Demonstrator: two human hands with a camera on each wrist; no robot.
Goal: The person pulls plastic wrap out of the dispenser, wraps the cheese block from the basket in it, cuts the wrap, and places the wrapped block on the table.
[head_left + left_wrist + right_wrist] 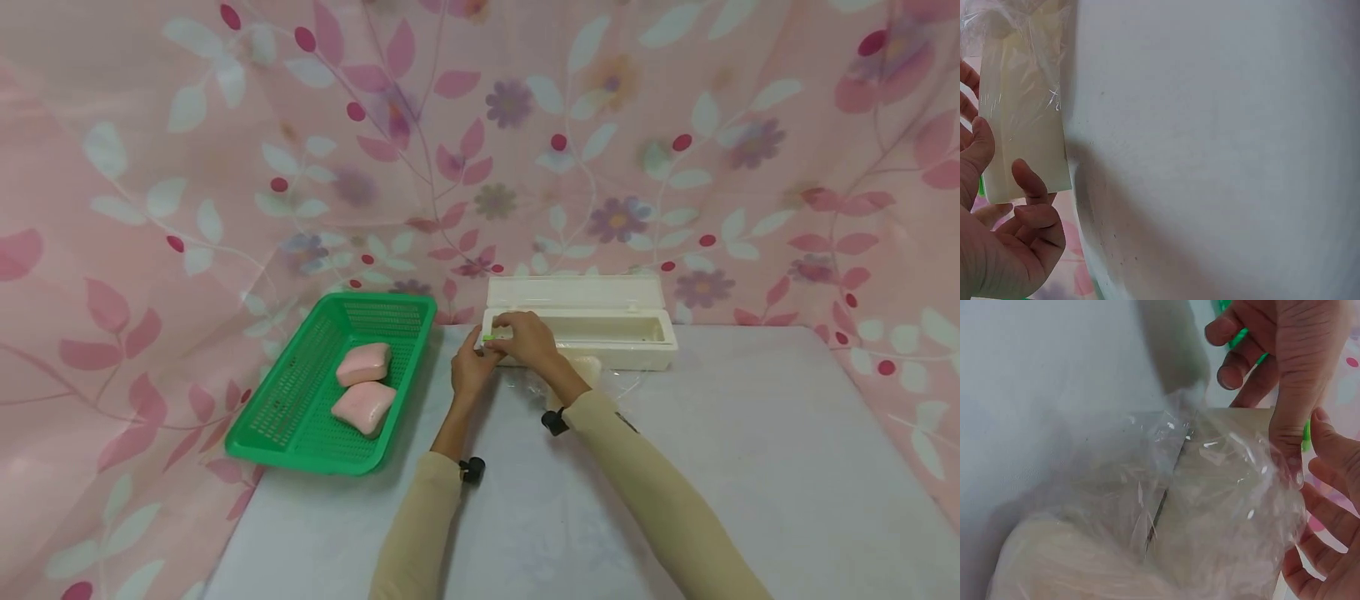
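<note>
A long cream-white cling film dispenser (637, 358) stands at the back of the table with its lid raised. My left hand (472, 368) holds the dispenser's left end. My right hand (528, 340) reaches across to that same end and pinches a small green slider (488, 337); the fingers overlap, so the contact is partly hidden. Clear film (1229, 475) hangs crumpled over the front face, seen close in the right wrist view. Beneath it lies a pale, rounded block (1054, 565), partly behind my right forearm in the head view.
To the left stands a green plastic basket (300, 457) with perforated sides. Two pink wrapped blocks (364, 406) lie in it. A white cloth covers the table (720, 467). Behind hangs a pink floral curtain (450, 150), close to the dispenser's back.
</note>
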